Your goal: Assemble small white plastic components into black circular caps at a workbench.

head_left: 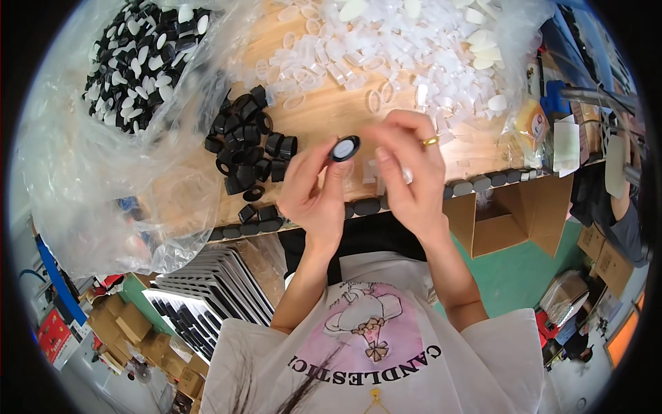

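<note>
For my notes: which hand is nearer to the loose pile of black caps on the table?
Left. The left hand is close beside the pile of black caps, on its right; the right hand is farther right, beyond the left.

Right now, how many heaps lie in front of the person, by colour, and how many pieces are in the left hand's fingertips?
Black-and-white heap: 1
Black heap: 1
Clear-and-white heap: 1
Black piece in the left hand: 1
Total: 4, counting each heap as one; their pieces overlap too much to count.
</note>
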`<state>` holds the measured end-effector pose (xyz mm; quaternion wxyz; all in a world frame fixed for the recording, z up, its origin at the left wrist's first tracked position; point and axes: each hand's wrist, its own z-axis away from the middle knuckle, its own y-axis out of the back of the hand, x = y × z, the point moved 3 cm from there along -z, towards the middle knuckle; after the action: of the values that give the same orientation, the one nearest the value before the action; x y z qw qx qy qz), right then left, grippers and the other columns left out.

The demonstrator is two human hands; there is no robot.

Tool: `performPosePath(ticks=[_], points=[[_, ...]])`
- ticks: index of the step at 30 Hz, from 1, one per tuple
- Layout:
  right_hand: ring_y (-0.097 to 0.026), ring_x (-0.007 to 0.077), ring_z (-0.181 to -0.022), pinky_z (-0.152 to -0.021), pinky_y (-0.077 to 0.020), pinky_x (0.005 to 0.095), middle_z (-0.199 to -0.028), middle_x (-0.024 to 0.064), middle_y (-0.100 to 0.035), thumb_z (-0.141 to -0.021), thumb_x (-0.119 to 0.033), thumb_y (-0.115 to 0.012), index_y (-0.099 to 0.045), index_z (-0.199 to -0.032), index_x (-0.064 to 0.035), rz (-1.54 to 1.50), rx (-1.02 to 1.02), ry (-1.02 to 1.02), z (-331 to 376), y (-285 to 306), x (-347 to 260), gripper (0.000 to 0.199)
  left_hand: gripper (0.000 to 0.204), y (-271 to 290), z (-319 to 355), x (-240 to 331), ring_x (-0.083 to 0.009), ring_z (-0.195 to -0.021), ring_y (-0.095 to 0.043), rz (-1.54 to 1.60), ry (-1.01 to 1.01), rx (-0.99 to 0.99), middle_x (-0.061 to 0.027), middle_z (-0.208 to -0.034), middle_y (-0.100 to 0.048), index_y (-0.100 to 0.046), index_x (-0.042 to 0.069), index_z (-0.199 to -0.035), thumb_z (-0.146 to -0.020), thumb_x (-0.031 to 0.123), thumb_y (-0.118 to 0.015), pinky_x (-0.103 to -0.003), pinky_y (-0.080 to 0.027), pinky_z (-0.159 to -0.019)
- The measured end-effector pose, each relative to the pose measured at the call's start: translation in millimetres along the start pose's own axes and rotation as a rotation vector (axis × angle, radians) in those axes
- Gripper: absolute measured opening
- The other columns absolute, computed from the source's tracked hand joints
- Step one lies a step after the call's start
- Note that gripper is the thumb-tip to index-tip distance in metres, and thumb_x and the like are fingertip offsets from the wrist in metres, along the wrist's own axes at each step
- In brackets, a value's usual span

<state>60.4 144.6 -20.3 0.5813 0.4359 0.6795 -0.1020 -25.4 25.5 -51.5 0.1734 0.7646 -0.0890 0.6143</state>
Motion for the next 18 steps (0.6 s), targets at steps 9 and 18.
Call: performPosePath(ticks=[9, 18], points=[[-0.057, 0.0278, -0.091, -0.077, -0.0471, 0.0378, -0.093, 0.0096, -0.061, -0.066, 0.000, -0.068, -0.065, -0.082, -0.0023, 0.346, -0.421, 0.329, 0, -22, 3, 0.017, 0.027, 28, -9, 8, -0.0236, -0.086, -0.070, 0.110, 0.054, -0.128, -0.0159, -0.112, -0.064, -0.064, -0.009, -0.112, -0.086, -0.009, -0.066, -0.030, -0.058, -0.080], [-0.059, 0.0247, -0.097, -0.079, -0.0489, 0.0349, -0.105, 0.0116, -0.059, -0.071, -0.004, -0.068, -0.064, -0.107, -0.0019, 0.443, -0.578, 0.398, -3, -30, 8, 0.037, 0.026, 38, -9, 13, -0.0201, -0.086, -0.070, 0.106, 0.126, -0.176, -0.0137, -0.108, -0.065, -0.065, -0.008, -0.113, -0.087, -0.004, -0.068, -0.028, -0.057, -0.078]])
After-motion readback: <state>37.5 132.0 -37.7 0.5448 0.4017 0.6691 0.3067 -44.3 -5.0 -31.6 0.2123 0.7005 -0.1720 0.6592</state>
